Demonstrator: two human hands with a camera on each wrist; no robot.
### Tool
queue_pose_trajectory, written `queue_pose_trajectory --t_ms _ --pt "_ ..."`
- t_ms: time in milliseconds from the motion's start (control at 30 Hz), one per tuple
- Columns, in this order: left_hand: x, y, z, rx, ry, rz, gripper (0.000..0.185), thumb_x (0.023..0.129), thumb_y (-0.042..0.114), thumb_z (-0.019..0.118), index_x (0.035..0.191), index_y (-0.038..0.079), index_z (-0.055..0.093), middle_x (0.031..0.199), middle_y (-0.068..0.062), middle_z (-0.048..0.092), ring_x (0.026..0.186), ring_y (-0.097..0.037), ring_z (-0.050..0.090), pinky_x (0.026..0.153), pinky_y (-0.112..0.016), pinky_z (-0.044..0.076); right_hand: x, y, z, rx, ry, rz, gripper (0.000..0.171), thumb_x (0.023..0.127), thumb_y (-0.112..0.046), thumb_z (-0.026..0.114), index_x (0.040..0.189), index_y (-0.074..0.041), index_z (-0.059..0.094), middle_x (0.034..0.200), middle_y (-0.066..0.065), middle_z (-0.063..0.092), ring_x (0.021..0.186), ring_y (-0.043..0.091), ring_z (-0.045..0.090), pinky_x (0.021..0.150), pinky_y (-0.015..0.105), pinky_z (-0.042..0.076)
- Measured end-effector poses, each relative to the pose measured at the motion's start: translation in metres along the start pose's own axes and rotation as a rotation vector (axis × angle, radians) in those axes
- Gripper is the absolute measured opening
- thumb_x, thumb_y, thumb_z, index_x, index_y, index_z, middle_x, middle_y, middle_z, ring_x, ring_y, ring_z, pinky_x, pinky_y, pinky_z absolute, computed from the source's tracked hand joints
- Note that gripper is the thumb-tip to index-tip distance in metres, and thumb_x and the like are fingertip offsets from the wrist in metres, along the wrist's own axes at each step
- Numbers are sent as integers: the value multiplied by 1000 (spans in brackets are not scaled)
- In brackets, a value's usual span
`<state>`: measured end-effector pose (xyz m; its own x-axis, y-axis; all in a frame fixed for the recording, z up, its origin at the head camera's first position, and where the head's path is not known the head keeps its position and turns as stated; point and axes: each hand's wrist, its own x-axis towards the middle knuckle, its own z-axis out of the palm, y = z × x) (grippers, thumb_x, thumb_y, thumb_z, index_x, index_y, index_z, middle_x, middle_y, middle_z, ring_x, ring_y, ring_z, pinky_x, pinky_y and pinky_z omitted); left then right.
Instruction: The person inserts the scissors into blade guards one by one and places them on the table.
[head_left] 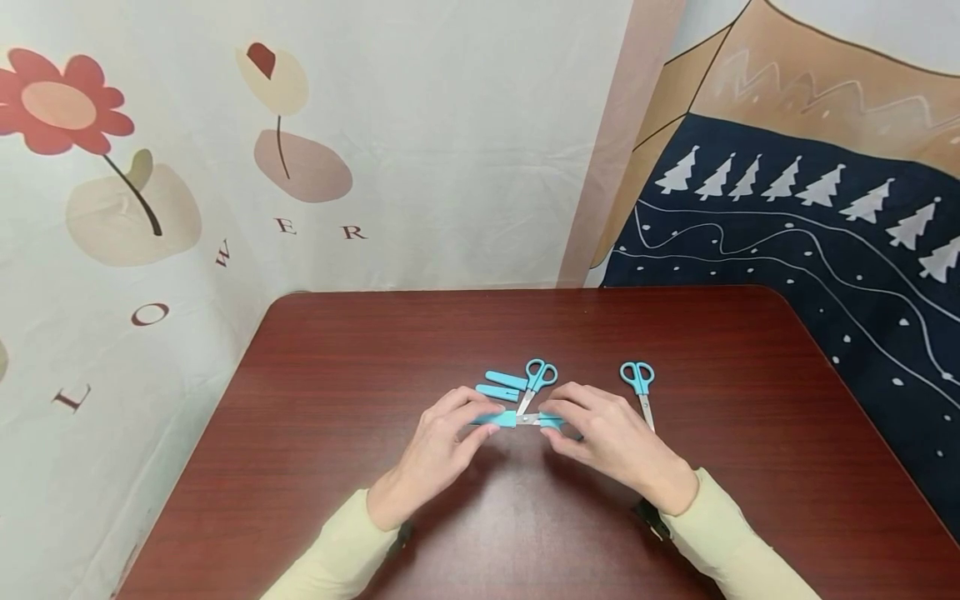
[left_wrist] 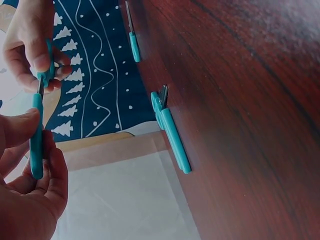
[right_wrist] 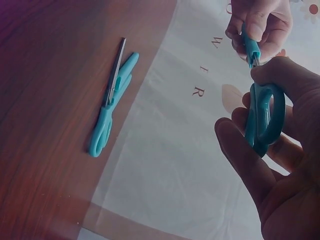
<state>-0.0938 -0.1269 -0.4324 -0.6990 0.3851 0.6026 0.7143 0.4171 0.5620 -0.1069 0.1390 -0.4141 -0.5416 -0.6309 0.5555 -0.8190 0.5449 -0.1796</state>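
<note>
Between thumb and fingers, my left hand pinches a light-blue blade cover. Part of the blades of a pair of scissors sits inside that cover, and bare metal shows around the pivot. My right hand grips the same scissors by their blue handle loops. The wrist views show both hands raised above the table. Just beyond them on the table lies a second pair of scissors with bare blades, beside two loose blue covers.
Right of the hands lies a third pair of blue-handled scissors, blades bare and partly hidden by the right hand. Everything lies on a dark red wooden table. Printed curtains hang behind its far edge.
</note>
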Motion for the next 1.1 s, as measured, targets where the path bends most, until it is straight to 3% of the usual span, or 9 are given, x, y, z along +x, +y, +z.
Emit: queue_pose_trajectory --t_ms 200,867,1100 --pt "0 0 0 10 0 2 22 88 3 82 109 9 78 105 2 68 100 -14 64 80 -19 54 0 -1 1 0 -3 2 28 78 -16 90 103 -11 76 102 -2 68 85 11 66 73 30 60" --pt "0 -3 3 -23 -3 21 25 85 0 83 109 6 78 103 1 67 95 -14 63 73 -15 56 6 -1 5 8 -12 -30 28 80 -16 89 104 -10 76 104 -2 69 89 10 66 76 29 59" --pt "2 -8 2 63 -1 120 26 84 4 84 109 8 78 98 1 66 83 -12 57 70 -18 48 7 1 5 9 -12 -39 27 81 -16 88 104 -8 76 104 -1 69 87 10 66 74 27 59"
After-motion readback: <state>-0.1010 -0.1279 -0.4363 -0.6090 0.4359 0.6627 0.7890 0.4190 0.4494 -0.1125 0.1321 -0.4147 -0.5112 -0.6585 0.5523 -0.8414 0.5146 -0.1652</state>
